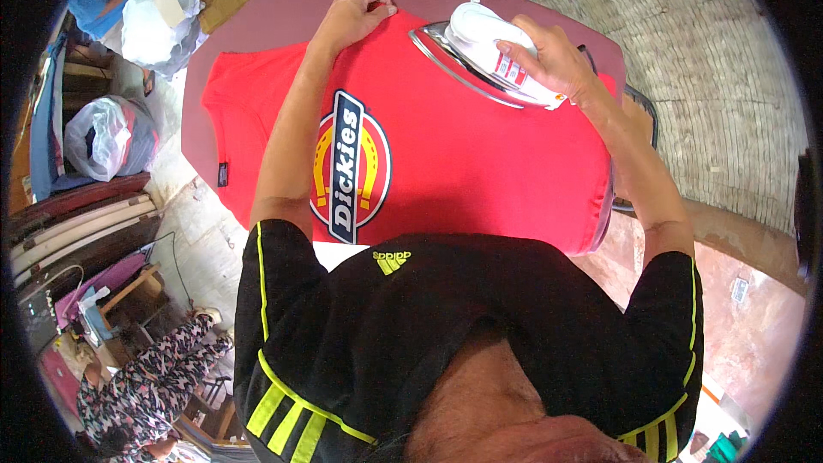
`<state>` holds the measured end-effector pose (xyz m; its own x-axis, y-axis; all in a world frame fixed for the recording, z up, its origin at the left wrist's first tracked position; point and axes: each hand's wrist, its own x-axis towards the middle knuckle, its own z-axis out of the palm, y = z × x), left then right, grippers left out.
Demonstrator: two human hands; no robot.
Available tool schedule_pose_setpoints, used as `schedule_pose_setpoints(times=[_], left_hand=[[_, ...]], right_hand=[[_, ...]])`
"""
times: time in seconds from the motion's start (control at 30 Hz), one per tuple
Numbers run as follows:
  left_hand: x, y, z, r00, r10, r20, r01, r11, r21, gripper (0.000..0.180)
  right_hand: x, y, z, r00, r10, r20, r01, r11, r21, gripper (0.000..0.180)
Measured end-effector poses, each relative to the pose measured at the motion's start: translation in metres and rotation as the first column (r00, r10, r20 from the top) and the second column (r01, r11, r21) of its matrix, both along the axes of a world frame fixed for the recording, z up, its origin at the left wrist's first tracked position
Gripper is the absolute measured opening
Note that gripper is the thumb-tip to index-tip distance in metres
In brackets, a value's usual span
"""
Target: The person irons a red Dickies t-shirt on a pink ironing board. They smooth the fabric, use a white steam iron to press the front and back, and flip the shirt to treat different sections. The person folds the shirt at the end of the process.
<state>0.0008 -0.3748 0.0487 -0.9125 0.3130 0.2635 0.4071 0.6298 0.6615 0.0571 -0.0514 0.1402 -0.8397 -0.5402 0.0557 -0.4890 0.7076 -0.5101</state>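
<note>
A red T-shirt (480,171) with a round printed emblem on its chest lies spread on a dark pink board (257,26). My right hand (549,56) is wrapped round the handle of a white iron (484,26). The iron's metal soleplate rests on the shirt near its far side, with the tip pointing up and left. At the shirt's far edge, my left hand (358,15) has its fingers bent together and pinches the red cloth. The neckline of the shirt faces left and its hem lies to the right.
Clear plastic bags (167,21) with things in them stand at the far left, and another filled bag (111,139) sits lower down. A person in patterned clothes (150,377) is at the lower left. Woven matting (677,60) covers the area at the right. A thin black cord (176,261) hangs on the left.
</note>
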Motion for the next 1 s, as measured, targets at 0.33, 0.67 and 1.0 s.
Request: schedule_pose_setpoints(times=[0.33, 0.67, 1.0], left_hand=[[-0.008, -0.006, -0.026, 0.998, 0.048, -0.044, -0.045, 0.996, 0.078, 0.019], [0.027, -0.037, -0.018, 0.989, 0.133, 0.070, -0.142, 0.980, 0.142, 0.031], [0.078, -0.194, -0.020, 0.675, 0.733, -0.082, -0.677, 0.572, -0.463, 0.061]], right_hand=[[-0.010, -0.041, 0.002, 0.999, -0.018, -0.048, 0.017, 1.000, -0.010, 0.034], [-0.010, -0.047, 0.002, 0.995, -0.104, -0.005, 0.104, 0.994, 0.014, 0.038], [-0.044, -0.062, -0.009, 0.958, 0.215, -0.188, -0.227, 0.973, -0.047, 0.033]])
